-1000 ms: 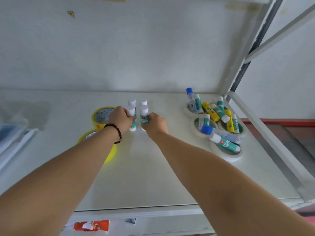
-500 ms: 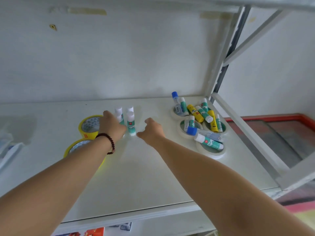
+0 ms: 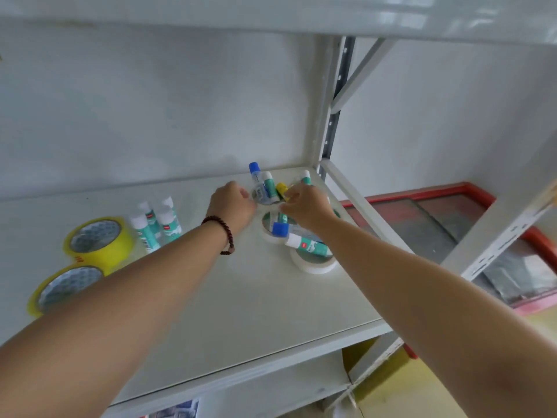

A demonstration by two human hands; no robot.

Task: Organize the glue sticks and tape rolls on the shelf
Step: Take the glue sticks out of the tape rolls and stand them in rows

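Observation:
Several white-capped green glue sticks (image 3: 156, 221) stand upright in a group on the white shelf (image 3: 241, 297). Left of them lie two yellow tape rolls (image 3: 99, 239) (image 3: 64, 288). At the back right corner, white tape rolls (image 3: 313, 262) lie flat with a loose pile of glue sticks (image 3: 304, 244) on them: blue-capped, green and yellow ones. My left hand (image 3: 232, 203) hovers at the pile's left edge, fingers loosely curled, with nothing seen in it. My right hand (image 3: 307, 206) is on the pile, fingertips at a yellow glue stick (image 3: 281, 187); the grip is hidden.
The shelf's grey upright post (image 3: 331, 116) and side rail (image 3: 355, 194) stand just right of the pile. Another shelf board (image 3: 271, 13) hangs overhead. A red-framed floor area (image 3: 452, 212) shows beyond the rack. Printed paper (image 3: 177, 410) lies on the shelf below.
Both hands left the upright glue sticks and moved right to the pile on the white tape rolls. The camera view swung right and upward.

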